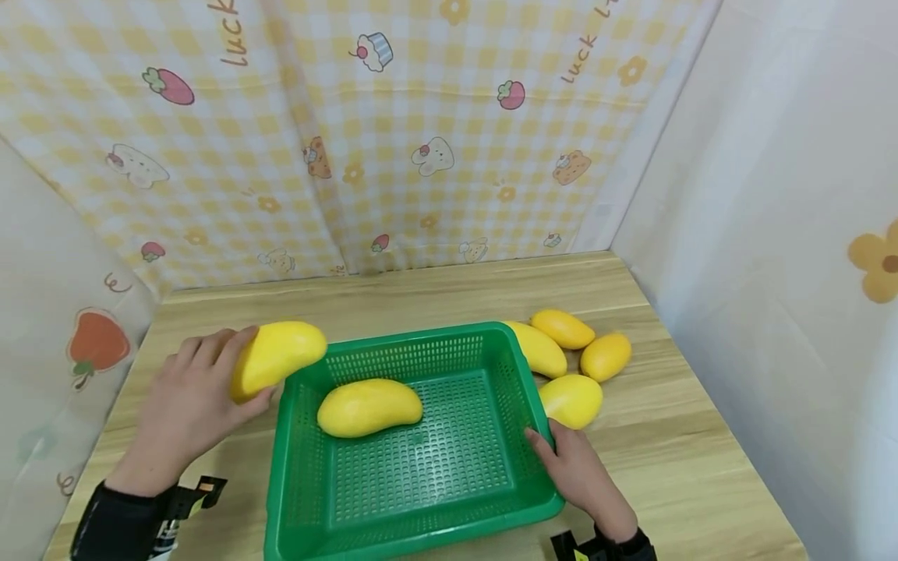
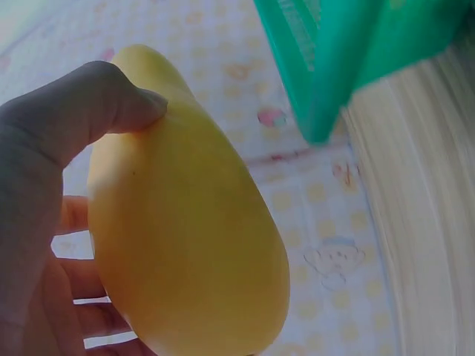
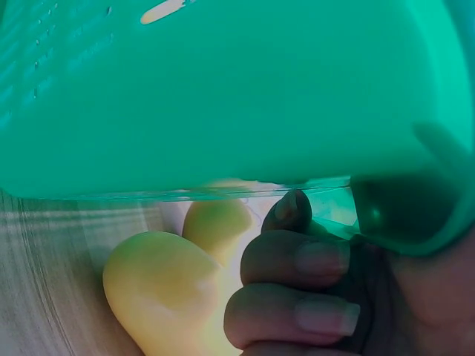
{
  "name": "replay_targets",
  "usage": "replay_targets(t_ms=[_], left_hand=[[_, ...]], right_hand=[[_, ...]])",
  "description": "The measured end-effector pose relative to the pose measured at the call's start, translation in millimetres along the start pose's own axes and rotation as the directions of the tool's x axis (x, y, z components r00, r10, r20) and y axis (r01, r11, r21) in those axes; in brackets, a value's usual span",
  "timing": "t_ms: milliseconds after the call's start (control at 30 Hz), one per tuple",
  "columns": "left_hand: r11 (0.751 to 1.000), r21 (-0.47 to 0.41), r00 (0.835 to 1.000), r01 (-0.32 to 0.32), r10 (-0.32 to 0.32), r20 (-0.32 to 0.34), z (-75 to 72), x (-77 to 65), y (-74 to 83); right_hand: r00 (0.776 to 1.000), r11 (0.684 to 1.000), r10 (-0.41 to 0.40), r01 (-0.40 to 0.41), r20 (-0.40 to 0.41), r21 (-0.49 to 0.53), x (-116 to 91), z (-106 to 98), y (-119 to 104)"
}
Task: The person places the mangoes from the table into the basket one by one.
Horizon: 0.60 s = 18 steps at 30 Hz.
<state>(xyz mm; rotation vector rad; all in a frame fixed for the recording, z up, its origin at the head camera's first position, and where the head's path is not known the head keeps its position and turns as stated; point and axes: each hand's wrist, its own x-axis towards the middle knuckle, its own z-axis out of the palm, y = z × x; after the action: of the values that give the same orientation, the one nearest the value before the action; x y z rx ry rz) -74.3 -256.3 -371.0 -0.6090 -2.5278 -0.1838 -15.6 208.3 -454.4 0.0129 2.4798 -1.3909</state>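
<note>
My left hand grips a yellow mango in the air by the basket's far left corner. In the left wrist view, the thumb lies across this mango and the other fingers are behind it. A green plastic basket with a perforated floor stands in front of me. One mango lies inside, toward the back left. My right hand holds the basket's right rim. The right wrist view shows its fingers curled beside the green wall, thumb mostly hidden.
Several more mangoes lie right of the basket: a long one partly hidden by the rim, two smaller ones farther right, and a paler one near my right hand. The wooden table ends at a patterned cloth behind.
</note>
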Motion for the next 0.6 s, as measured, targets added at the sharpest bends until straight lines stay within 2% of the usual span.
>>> replay_targets(t_ms=[100,267,400,600], left_hand=[[1.0,-0.016,1.0,-0.017,0.017,0.011,-4.1,-0.7,11.2],[0.999,-0.046,0.999,-0.026,0.027,0.033,-5.4,-0.1,28.8],[0.995,-0.072,0.997,-0.061,0.064,0.034,-1.5,1.4,40.8],[0.99,-0.096,0.994,-0.101,0.106,0.041,6.3,-4.2,54.4]], right_hand=[[1.0,1.0,-0.004,0.004,-0.001,-0.01,1,1,0],[1.0,0.999,-0.015,0.015,0.003,0.033,3,0,-2],[1.0,0.999,-0.015,0.016,-0.016,0.048,2,0,-4],[1.0,1.0,0.006,-0.006,-0.009,0.026,-1,0,0]])
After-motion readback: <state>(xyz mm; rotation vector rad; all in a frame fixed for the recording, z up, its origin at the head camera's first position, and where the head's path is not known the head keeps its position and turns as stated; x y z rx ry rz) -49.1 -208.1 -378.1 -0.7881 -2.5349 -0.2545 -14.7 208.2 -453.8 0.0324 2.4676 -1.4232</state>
